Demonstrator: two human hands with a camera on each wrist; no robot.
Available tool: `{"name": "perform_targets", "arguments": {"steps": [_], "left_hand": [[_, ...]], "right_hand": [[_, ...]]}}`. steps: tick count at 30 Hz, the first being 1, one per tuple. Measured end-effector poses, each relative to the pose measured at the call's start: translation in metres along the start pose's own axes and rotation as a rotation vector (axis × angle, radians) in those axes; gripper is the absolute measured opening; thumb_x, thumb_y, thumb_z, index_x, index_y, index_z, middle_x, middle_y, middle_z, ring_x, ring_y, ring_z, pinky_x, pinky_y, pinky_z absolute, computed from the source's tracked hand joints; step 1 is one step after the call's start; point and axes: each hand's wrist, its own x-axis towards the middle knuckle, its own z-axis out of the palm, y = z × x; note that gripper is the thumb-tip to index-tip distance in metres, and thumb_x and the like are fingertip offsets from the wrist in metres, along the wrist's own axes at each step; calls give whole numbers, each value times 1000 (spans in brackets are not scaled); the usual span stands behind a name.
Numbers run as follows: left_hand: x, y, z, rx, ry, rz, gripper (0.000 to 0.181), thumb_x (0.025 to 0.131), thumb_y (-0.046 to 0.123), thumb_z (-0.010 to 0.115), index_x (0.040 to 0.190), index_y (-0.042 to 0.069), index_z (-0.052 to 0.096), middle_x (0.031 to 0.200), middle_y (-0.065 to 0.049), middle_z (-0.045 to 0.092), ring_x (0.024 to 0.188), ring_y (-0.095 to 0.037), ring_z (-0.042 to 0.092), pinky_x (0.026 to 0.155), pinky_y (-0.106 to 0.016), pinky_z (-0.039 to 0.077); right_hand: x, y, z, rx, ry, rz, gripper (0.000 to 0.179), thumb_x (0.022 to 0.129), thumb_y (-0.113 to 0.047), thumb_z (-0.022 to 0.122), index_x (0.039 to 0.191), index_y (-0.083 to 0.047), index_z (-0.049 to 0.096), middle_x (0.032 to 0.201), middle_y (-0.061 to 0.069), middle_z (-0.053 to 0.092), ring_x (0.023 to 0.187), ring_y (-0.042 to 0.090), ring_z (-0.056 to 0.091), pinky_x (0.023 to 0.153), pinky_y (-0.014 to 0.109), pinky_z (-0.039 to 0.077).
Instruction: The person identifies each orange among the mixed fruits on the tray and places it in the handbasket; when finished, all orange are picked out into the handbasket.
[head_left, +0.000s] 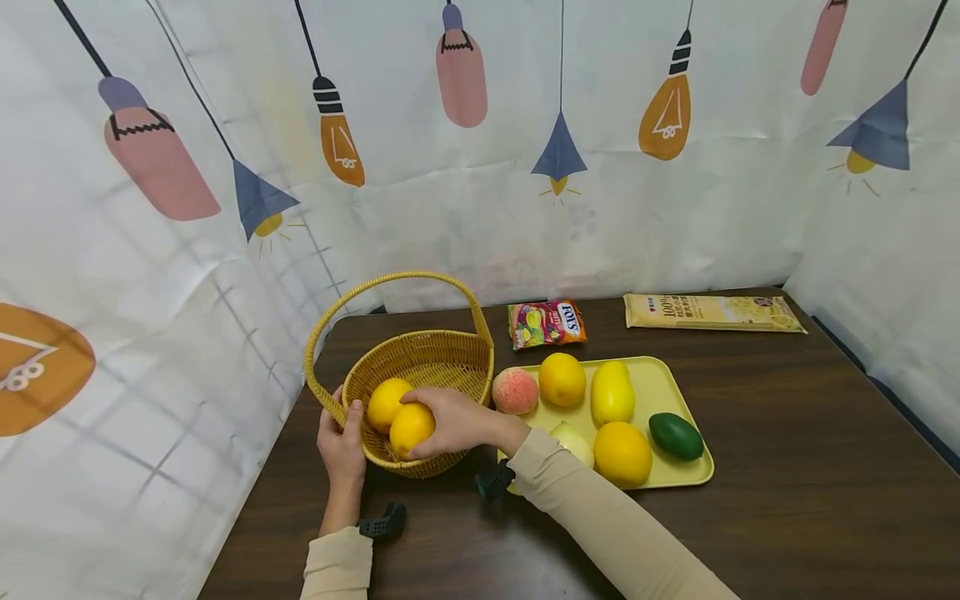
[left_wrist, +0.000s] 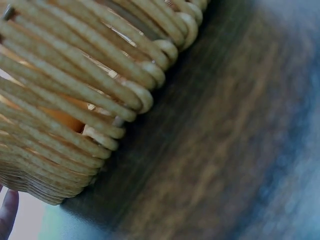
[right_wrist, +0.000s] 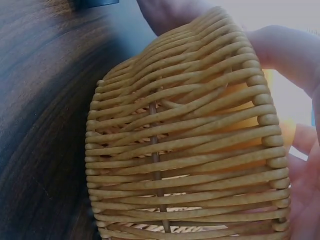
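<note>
A yellow wicker basket [head_left: 457, 348] with a tall arched handle stands at the left of the dark table. My left hand [head_left: 343, 446] grips its left rim beside the foot of the handle. Inside the basket, my right hand [head_left: 450, 421] holds an orange [head_left: 410, 428] between thumb and fingers. A second orange [head_left: 388, 402] lies right behind it in the basket. In the left wrist view the woven wall [left_wrist: 75, 75] fills the upper left. In the right wrist view, orange colour shows through the weave, with my right hand [right_wrist: 295, 60] over the rim.
Right of the basket, a pale yellow tray [head_left: 671, 383] carries a peach [head_left: 516, 391], another orange [head_left: 562, 379], a yellow pear-shaped fruit [head_left: 612, 392], a large orange [head_left: 622, 454], a dark green fruit [head_left: 676, 436] and a pale green fruit [head_left: 573, 442]. Behind lie a candy bag [head_left: 546, 324] and noodle packet [head_left: 712, 312].
</note>
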Motion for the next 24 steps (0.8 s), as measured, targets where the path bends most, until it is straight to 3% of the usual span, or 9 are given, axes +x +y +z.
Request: {"name": "perform_targets", "arguments": {"steps": [12, 19, 24], "left_hand": [[11, -30, -1, -13, 35, 4, 47, 98, 23, 60, 140, 4, 53, 137, -21, 54, 104, -5, 56, 81, -8, 44], [12, -31, 0, -18, 41, 3, 48, 98, 24, 60, 140, 5, 52, 135, -21, 55, 104, -7, 56, 80, -9, 45], [8, -21, -2, -13, 17, -5, 48, 97, 20, 60, 139, 0, 52, 135, -26, 53, 99, -3, 57, 77, -8, 46]], "right_hand": [[7, -1, 0, -63, -41, 3, 75, 77, -44, 81, 138, -10, 54, 132, 1, 60, 111, 11, 56, 90, 21, 45], [7, 1, 1, -54, -34, 33, 70, 79, -43, 79, 137, -11, 56, 132, 1, 60, 114, 12, 55, 94, 24, 44], [0, 2, 1, -28, -3, 15, 66, 83, -41, 76, 139, -13, 54, 137, 1, 56, 123, 14, 52, 101, 27, 42]]}}
